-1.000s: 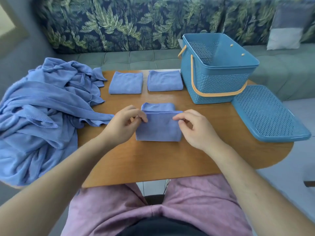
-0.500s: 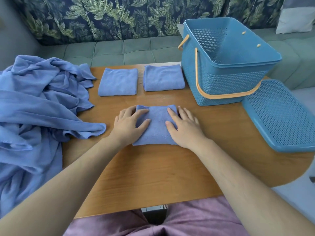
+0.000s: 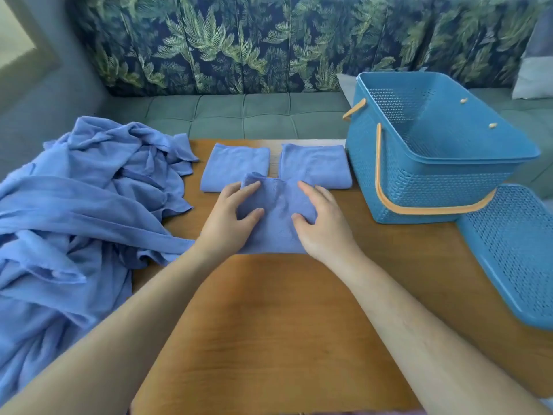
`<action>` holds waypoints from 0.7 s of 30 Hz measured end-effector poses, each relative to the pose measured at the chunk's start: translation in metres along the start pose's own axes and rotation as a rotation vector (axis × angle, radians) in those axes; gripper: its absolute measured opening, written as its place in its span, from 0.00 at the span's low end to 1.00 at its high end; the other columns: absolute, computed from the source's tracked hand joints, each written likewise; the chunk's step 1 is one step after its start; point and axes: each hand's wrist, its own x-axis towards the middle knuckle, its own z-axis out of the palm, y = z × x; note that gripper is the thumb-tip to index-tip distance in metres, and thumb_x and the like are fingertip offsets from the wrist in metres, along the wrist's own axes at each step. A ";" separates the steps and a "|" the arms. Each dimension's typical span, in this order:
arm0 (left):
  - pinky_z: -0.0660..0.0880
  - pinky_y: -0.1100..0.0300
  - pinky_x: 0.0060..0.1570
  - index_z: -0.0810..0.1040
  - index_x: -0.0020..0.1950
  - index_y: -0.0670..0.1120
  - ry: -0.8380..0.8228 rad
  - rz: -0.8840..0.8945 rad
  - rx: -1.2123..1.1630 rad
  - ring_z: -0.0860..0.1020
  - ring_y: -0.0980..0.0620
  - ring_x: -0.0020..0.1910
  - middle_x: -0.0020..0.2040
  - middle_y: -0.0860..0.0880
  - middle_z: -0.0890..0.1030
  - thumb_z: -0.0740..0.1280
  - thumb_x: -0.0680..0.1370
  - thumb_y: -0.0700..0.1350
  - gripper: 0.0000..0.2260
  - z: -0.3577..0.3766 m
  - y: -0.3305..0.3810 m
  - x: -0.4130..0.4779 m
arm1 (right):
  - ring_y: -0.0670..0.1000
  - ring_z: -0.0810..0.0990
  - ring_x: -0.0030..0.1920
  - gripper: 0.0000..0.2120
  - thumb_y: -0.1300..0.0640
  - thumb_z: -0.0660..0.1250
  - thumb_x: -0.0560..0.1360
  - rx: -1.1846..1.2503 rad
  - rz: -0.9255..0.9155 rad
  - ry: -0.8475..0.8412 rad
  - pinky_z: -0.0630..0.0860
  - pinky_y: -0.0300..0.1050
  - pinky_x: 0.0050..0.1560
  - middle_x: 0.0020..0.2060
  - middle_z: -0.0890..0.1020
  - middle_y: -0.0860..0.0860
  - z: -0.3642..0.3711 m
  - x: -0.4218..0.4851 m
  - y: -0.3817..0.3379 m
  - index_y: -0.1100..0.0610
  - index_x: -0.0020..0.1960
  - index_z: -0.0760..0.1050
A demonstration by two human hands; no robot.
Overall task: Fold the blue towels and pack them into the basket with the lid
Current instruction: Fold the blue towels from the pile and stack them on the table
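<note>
A small folded blue towel (image 3: 276, 232) lies on the wooden table (image 3: 269, 324) in front of me. My left hand (image 3: 230, 220) rests on its left side and my right hand (image 3: 321, 223) on its right side, fingers spread over the top and thumbs pointing inward. Its rumpled far edge overlaps the front edges of two folded blue towels, one on the left (image 3: 235, 163) and one on the right (image 3: 317, 163). The blue basket (image 3: 425, 181) with an orange handle stands open at the right, and its lid (image 3: 514, 253) lies flat beside it.
A large heap of unfolded blue cloth (image 3: 74, 211) covers the table's left end and hangs over it. A green sofa (image 3: 269, 115) with leaf-print cushions runs behind the table. Bare wood stretches between my forearms.
My hands went from pinching the towel's fold to lying flat on it. The towel now sits farther from me, its far edge over the two folded towels. The camera moved closer.
</note>
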 end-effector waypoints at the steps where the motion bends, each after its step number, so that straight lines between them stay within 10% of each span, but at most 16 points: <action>1: 0.66 0.66 0.61 0.72 0.74 0.53 0.012 -0.020 0.008 0.71 0.58 0.59 0.66 0.55 0.70 0.68 0.80 0.45 0.22 -0.012 0.001 0.016 | 0.42 0.65 0.71 0.29 0.61 0.67 0.78 -0.001 -0.016 -0.016 0.55 0.18 0.61 0.73 0.67 0.46 0.002 0.017 -0.010 0.53 0.77 0.66; 14: 0.61 0.64 0.62 0.71 0.75 0.50 -0.026 -0.146 0.227 0.69 0.49 0.71 0.74 0.48 0.68 0.66 0.80 0.45 0.22 -0.065 -0.074 0.176 | 0.54 0.68 0.70 0.28 0.59 0.60 0.79 -0.194 0.080 -0.172 0.64 0.40 0.54 0.74 0.64 0.51 0.083 0.176 -0.050 0.53 0.79 0.61; 18: 0.62 0.56 0.69 0.71 0.76 0.48 -0.042 -0.139 0.337 0.66 0.43 0.73 0.75 0.44 0.66 0.63 0.82 0.48 0.21 -0.047 -0.099 0.178 | 0.61 0.59 0.75 0.26 0.53 0.58 0.79 -0.416 0.151 -0.214 0.65 0.50 0.70 0.77 0.55 0.56 0.104 0.179 -0.032 0.53 0.77 0.62; 21: 0.62 0.45 0.69 0.74 0.72 0.52 0.086 -0.047 0.606 0.61 0.40 0.74 0.81 0.45 0.56 0.61 0.82 0.53 0.19 -0.043 -0.102 0.172 | 0.60 0.45 0.80 0.25 0.52 0.57 0.81 -0.709 0.030 -0.123 0.49 0.56 0.79 0.81 0.43 0.54 0.110 0.182 -0.032 0.52 0.77 0.63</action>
